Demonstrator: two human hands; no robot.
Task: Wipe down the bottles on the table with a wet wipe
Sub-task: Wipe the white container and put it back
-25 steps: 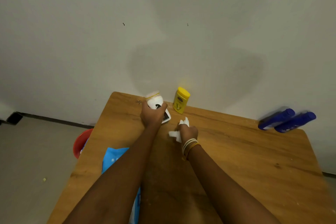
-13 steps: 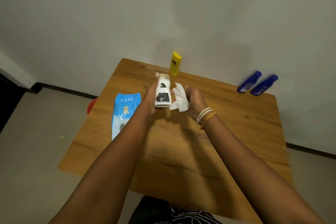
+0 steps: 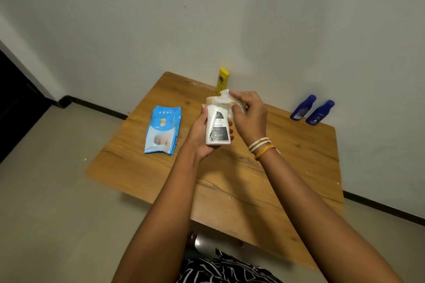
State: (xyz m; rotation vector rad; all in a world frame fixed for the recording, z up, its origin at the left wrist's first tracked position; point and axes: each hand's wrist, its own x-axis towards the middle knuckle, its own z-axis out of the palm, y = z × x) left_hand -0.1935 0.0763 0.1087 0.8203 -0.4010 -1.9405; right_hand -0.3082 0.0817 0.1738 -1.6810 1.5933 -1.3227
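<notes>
White bottle is held upright above the wooden table, gripped from behind by the left hand. A wet wipe is pinched against its cap by the right hand, fingers curled, wrist bent down

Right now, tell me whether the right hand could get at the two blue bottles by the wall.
Probably yes. The right hand is busy pressing the wet wipe on the white bottle's top, but the wooden table between it and the blue bottles lies bare, on that hand's side.
</notes>
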